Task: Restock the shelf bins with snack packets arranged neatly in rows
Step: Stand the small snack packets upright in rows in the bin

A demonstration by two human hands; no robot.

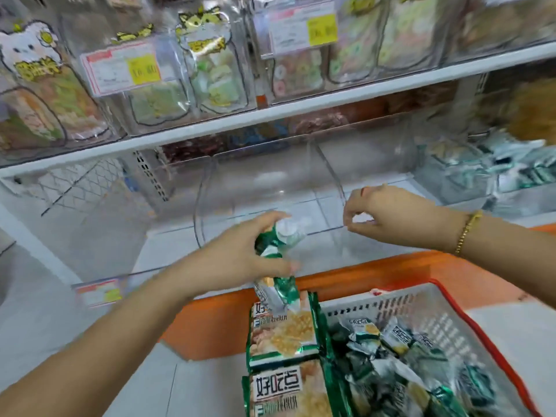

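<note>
My left hand (240,251) grips a bunch of small green and white snack packets (278,263) just in front of the clear plastic bin (270,182) on the lower shelf. The bin looks bare inside. My right hand (385,215) hovers at the bin's right front corner with fingers loosely curled, pinching nothing that I can see. Below, a grey basket with a red rim (421,305) holds several more small packets (391,356). Two large green snack bags (282,356) stand against the basket's left side.
The upper shelf (301,106) carries clear bins of cat-printed snack bags with yellow price tags (144,69). A bin of green packets (511,167) sits to the right of the bare one. An orange ledge (376,269) runs under the shelf front.
</note>
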